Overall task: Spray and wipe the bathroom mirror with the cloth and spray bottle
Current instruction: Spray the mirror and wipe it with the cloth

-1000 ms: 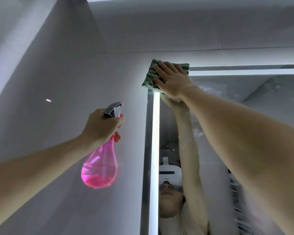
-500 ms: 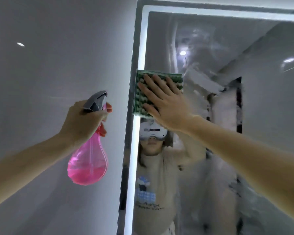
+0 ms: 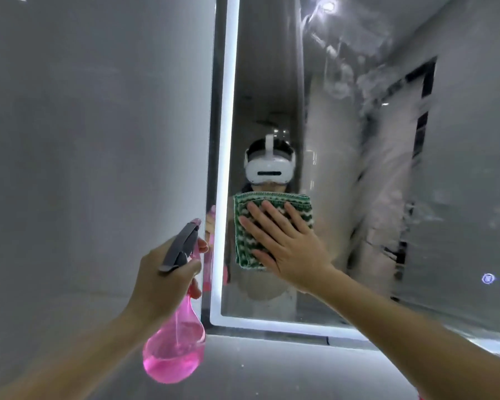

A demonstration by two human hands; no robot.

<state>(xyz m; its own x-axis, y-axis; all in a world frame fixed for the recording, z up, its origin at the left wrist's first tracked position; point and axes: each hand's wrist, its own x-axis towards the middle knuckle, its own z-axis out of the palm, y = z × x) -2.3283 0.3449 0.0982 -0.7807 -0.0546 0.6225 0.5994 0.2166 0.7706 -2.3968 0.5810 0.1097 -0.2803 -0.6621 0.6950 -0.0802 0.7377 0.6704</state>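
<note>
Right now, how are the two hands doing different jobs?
The left hand curls around the pink spray bottle, held off the glass. The right hand lies flat, fingers straight, pressing the green cloth on the mirror. Both are raised.

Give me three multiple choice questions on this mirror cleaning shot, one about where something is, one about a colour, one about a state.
1. Where is the cloth?
A. flat on the mirror near its lit left edge
B. on the floor
C. draped over the bottle

2. What colour is the spray bottle?
A. blue
B. pink
C. yellow

3. How is the right hand placed?
A. curled into a fist
B. hanging free
C. fingers spread flat, pressing the cloth

Answers: 1 A, the cloth lies against the glass beside the light strip. 2 B, its body and liquid are pink, held by the left hand. 3 C, straight fingers lie over the cloth.
</note>
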